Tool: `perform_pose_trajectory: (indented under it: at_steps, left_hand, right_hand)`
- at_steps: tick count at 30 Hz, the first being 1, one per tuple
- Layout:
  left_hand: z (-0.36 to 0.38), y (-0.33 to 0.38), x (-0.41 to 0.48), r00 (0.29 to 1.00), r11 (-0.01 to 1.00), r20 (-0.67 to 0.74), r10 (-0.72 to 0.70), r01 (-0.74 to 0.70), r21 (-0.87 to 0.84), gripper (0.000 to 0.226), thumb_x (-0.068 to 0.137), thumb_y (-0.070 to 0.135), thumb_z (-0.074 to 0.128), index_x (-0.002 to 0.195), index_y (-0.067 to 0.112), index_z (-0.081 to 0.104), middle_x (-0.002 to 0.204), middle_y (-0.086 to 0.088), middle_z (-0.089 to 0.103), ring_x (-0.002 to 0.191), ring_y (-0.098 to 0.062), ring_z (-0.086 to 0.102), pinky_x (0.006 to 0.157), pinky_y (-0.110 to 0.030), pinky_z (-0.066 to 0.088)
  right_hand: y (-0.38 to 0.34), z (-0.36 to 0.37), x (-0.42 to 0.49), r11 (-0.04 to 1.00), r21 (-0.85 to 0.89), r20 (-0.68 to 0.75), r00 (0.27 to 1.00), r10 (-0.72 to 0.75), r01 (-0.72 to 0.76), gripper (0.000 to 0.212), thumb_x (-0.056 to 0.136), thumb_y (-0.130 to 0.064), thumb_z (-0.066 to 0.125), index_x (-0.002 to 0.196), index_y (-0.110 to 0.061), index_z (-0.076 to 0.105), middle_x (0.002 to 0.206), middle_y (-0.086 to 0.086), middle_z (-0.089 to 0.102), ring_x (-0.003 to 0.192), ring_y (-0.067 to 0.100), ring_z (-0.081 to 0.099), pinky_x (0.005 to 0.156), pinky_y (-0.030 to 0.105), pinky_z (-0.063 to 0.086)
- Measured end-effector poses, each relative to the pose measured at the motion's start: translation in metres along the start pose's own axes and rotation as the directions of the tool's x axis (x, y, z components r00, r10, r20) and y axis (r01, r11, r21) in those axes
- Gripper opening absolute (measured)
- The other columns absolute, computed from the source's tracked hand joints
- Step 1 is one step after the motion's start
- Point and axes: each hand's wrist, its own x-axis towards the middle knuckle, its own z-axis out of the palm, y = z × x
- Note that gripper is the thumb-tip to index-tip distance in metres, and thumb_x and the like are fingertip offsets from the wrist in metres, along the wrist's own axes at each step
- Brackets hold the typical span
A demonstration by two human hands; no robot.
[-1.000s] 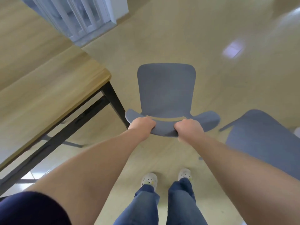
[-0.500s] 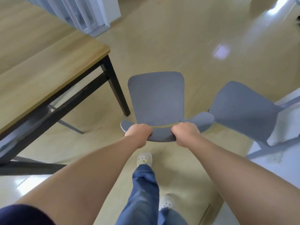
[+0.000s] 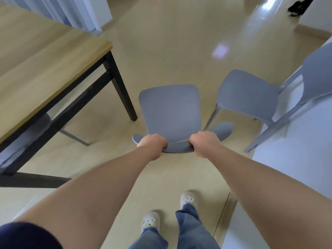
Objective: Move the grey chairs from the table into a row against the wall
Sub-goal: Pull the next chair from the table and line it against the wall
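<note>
A grey chair (image 3: pixel 170 110) stands in front of me in the middle of the view, seat facing away. My left hand (image 3: pixel 152 143) and my right hand (image 3: pixel 203 142) both grip the top edge of its backrest. Its legs are hidden under the seat. A second grey chair (image 3: pixel 249 94) stands to its right with its back against the white wall (image 3: pixel 296 162). The two chairs sit close together, seat edges nearly touching.
A wooden table (image 3: pixel 45 65) with black legs fills the left side; its near corner leg stands just left of the held chair. Another grey chair (image 3: pixel 21 146) sits tucked under the table. A dark object (image 3: pixel 299 5) lies on the floor far back right.
I have stepped and turned with the chair in both hands, bringing it away from the table. The second chair and the white wall have come further into view on the right.
</note>
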Motion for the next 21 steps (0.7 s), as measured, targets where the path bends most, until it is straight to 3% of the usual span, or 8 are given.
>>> perform_pose_trajectory:
  at_steps: [4, 8, 12, 16, 21]
  left_hand:
    - [0.008, -0.006, -0.02, 0.999, 0.999, 0.017, 0.038, -0.038, 0.018, 0.045, 0.086, -0.007, 0.039, 0.119, 0.013, 0.063, 0.119, -0.009, 0.062, 0.108, -0.03, 0.062, 0.076, -0.032, 0.047]
    - [0.011, -0.013, -0.033, 0.997, 0.995, 0.01, 0.08, -0.081, 0.058, 0.044, 0.085, -0.009, 0.041, 0.118, 0.011, 0.063, 0.098, -0.005, 0.054, 0.099, -0.029, 0.061, 0.075, -0.032, 0.048]
    - [0.009, -0.012, -0.035, 0.995, 0.992, 0.003, 0.101, -0.101, 0.078, 0.041, 0.086, -0.009, 0.038, 0.114, 0.009, 0.062, 0.106, -0.011, 0.059, 0.106, -0.031, 0.061, 0.072, -0.032, 0.043]
    - [-0.003, -0.012, -0.023, 0.997, 0.996, -0.046, 0.064, -0.062, 0.057, 0.034, 0.088, -0.007, 0.036, 0.107, 0.007, 0.061, 0.089, -0.007, 0.049, 0.089, -0.03, 0.058, 0.067, -0.031, 0.038]
    - [-0.027, -0.015, 0.008, 0.997, 0.999, -0.075, -0.028, 0.03, 0.026, 0.034, 0.086, -0.007, 0.039, 0.106, 0.007, 0.063, 0.098, -0.014, 0.061, 0.094, -0.032, 0.062, 0.067, -0.032, 0.041]
  right_hand:
    - [-0.022, 0.009, -0.02, 0.999, 0.032, -0.011, 0.999, 0.045, -0.044, 0.028, 0.088, -0.007, 0.048, 0.111, -0.009, 0.062, 0.115, 0.013, 0.066, 0.111, 0.033, 0.062, 0.083, 0.035, 0.048]
    - [-0.04, 0.014, -0.031, 0.992, 0.063, -0.009, 0.994, 0.111, -0.11, 0.026, 0.089, -0.012, 0.052, 0.114, -0.009, 0.06, 0.117, 0.012, 0.065, 0.112, 0.031, 0.061, 0.084, 0.034, 0.048]
    - [-0.043, 0.017, -0.035, 0.983, 0.095, -0.024, 0.987, 0.16, -0.157, 0.023, 0.089, -0.013, 0.057, 0.112, -0.01, 0.059, 0.114, 0.011, 0.066, 0.109, 0.032, 0.062, 0.073, 0.033, 0.041]
    - [-0.035, 0.01, -0.025, 0.967, 0.165, -0.09, 0.974, 0.209, -0.192, 0.018, 0.088, -0.005, 0.049, 0.101, -0.012, 0.06, 0.11, 0.01, 0.067, 0.107, 0.031, 0.062, 0.071, 0.031, 0.036]
    - [-0.017, 0.002, 0.01, 0.938, 0.298, -0.168, 0.957, 0.236, -0.178, 0.026, 0.089, -0.001, 0.043, 0.107, -0.008, 0.061, 0.108, 0.013, 0.067, 0.105, 0.031, 0.063, 0.073, 0.031, 0.041]
